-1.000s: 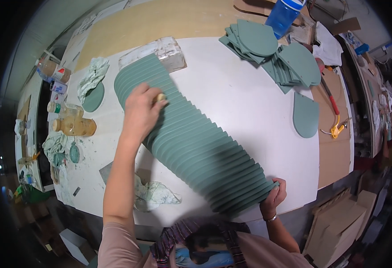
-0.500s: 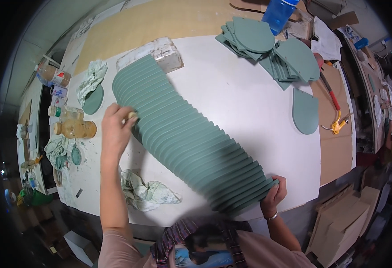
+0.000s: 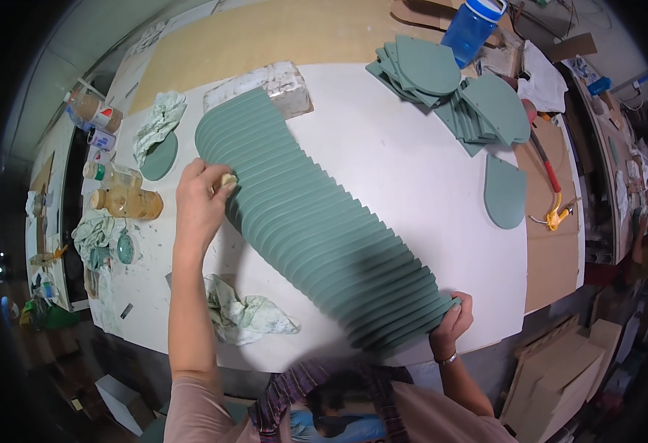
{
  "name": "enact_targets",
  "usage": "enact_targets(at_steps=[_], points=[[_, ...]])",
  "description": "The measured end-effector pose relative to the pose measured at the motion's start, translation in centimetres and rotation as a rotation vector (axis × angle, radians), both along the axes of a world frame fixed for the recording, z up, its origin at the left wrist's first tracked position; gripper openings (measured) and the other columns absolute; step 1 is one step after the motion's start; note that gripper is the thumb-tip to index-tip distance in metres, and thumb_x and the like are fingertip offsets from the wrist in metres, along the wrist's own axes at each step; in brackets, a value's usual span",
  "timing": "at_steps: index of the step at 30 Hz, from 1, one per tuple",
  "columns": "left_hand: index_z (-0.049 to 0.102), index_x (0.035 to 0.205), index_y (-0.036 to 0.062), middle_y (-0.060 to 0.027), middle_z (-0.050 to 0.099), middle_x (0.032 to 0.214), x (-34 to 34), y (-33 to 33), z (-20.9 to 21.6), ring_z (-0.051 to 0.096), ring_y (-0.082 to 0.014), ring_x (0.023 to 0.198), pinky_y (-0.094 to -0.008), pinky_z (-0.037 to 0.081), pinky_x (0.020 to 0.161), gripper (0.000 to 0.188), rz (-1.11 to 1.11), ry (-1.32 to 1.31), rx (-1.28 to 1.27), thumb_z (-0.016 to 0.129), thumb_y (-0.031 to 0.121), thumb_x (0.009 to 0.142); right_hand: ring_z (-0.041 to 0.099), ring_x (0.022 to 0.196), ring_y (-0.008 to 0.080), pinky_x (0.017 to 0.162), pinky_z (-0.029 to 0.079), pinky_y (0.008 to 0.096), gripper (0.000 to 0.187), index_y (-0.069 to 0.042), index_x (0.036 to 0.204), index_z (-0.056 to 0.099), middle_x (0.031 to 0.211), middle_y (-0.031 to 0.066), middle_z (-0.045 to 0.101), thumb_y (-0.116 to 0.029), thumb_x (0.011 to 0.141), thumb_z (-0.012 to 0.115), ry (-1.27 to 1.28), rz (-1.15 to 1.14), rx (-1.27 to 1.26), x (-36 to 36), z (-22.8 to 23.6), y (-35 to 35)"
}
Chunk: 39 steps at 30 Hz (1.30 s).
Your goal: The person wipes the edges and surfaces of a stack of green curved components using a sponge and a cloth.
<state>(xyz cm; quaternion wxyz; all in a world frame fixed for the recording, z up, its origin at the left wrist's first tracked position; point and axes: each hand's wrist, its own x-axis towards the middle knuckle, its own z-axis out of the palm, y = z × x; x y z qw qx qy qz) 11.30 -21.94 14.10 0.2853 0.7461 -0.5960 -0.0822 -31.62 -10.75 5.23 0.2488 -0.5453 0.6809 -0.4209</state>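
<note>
A long row of overlapping green round-ended panels (image 3: 324, 236) slants across the white table, fanned so that each edge shows. Its far end rests against a paint-stained white block (image 3: 294, 92). My left hand (image 3: 202, 196) pinches a small pale sponge-like piece (image 3: 228, 179) at the row's left rounded edges, near the far end. At the near right end, my right hand (image 3: 453, 323) grips the corner of the nearest panel, its fingers partly hidden by it.
More green panels (image 3: 427, 66) lie stacked at the back right beside a blue jug (image 3: 471, 33); a single panel (image 3: 505, 192) lies nearer. A yellow-and-red tool (image 3: 555, 214) is at the right. Bottles (image 3: 128, 201) stand left; a stained rag (image 3: 246, 314) lies in front.
My left hand has shifted slightly along the panels' left edges with the pale piece. The whole view has tilted a little; my right hand keeps its hold at the near end.
</note>
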Motion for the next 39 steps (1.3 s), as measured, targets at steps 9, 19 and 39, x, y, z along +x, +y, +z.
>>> enact_targets(at_steps=[9,19,39], points=[[0.07,0.099,0.0036,-0.0109,0.056,0.087,-2.4,-1.5,-0.1,0.057,-0.0291,0.086,-0.0384,0.047,0.078,0.022,-0.139,0.077,-0.054,0.072,0.002,0.078,0.047,0.058,0.012,0.054,0.038,0.0274,0.024,0.005,0.093,0.059,0.067,0.0067,0.055,-0.011,0.09,0.04,-0.103,-0.011,-0.073,0.2,-0.5,0.0],[0.069,0.096,0.0043,-0.0118,0.058,0.091,-6.5,-8.7,-0.1,0.057,-0.031,0.092,-0.0395,0.048,0.081,0.021,-0.464,-0.262,-0.058,0.066,-0.003,0.077,0.047,0.063,0.0109,0.059,0.038,0.0269,0.026,0.003,0.093,0.057,0.07,0.0045,0.052,-0.017,0.095,0.04,-0.102,-0.008,-0.02,0.1,-0.4,0.1],[0.068,0.104,0.0014,-0.0099,0.055,0.084,-2.5,-3.2,-1.2,0.055,-0.0232,0.074,-0.0327,0.045,0.07,0.024,-0.114,-0.014,-0.101,0.071,0.004,0.081,0.046,0.06,0.0124,0.056,0.037,0.0287,0.026,0.003,0.093,0.058,0.068,0.0052,0.052,-0.016,0.095,0.039,0.008,0.026,-0.078,0.2,0.2,-0.2]])
